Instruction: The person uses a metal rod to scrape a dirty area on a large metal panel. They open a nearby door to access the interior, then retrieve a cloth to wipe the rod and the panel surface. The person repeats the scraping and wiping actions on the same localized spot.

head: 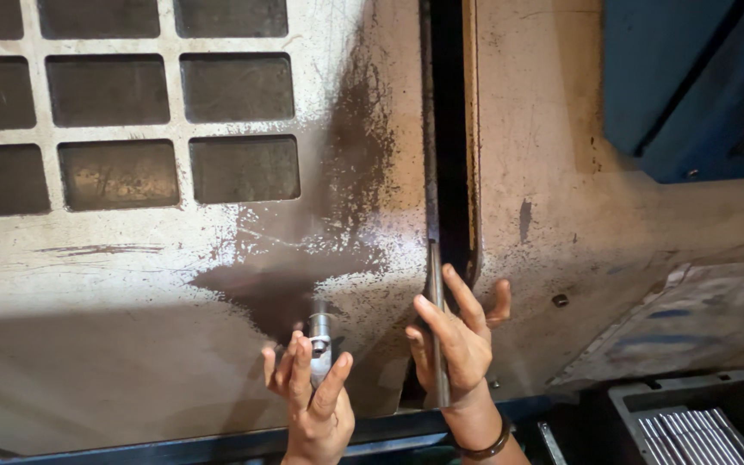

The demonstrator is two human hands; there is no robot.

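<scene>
Gripping a small grey metal cylindrical fitting (319, 337), the left hand (312, 405) has thumb & fingers closed round it, fitting upright w/ its top poking above the fingertips, just over a dark oily stain (303, 258) on the worn pale steel table plate (131, 301). Right hand (458, 344) is wrapped round a long thin flat grey metal bar (437, 327); fingers curl over it, thumb out to the right, a dark bangle (486, 448) on the wrist. Bar stands nr upright w/ its far end going into the narrow dark slot (449, 129) between the left plate & the pale steel panel (544, 172) on the right. As for progress: bar looks partly into the slot, lower end at the wrist, so my guess is the seating isn't finished; fitting is held, not set on anything. Room: slot is tight, edges close on both sides of the bar, little sideways play. Far left, a grid of dark rectangular recesses (114, 172) is well apart from both hands. Near right, a grey tray of ribbed metal pieces (691, 430) sits near the right forearm; blue machine housing (691, 86) far right, well apart.
</scene>
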